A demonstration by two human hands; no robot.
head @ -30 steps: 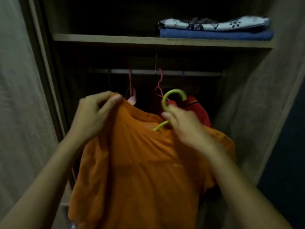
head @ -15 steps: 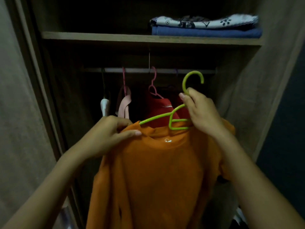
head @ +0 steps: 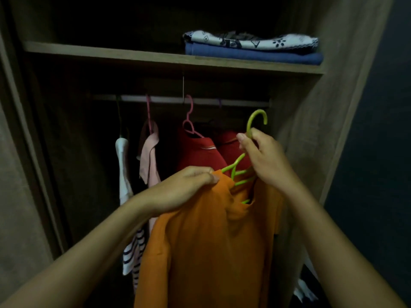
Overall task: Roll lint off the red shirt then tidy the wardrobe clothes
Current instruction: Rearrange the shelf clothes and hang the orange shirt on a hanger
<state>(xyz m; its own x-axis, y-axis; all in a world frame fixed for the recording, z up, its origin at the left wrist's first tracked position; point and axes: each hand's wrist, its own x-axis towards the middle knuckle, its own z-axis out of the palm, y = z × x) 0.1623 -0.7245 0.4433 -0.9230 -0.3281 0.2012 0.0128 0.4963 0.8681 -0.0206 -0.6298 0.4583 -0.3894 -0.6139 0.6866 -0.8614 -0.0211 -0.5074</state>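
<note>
Hands before wardrobe, left hand (head: pixel 182 190) pinching orange shirt (head: pixel 209 252) collar, right hand (head: pixel 264 158) gripping green hanger (head: pixel 255 121), no legible writing.

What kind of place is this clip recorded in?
Most likely a home bedroom, at an open wardrobe: clothes hang from a rail, folded fabrics sit on the shelf above, and wooden side panels frame it.

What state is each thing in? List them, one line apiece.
orange shirt: held up, partly on the hanger, not on the rail.
green hanger: off the rail, hook free.
left hand: pinches the shirt's collar.
right hand: grips the hanger's neck.
red shirts: hanging from the rail.
pink garment: hanging.
white garment: hanging.
folded clothes: stacked on the shelf.
rail: bears several hangers.
</note>
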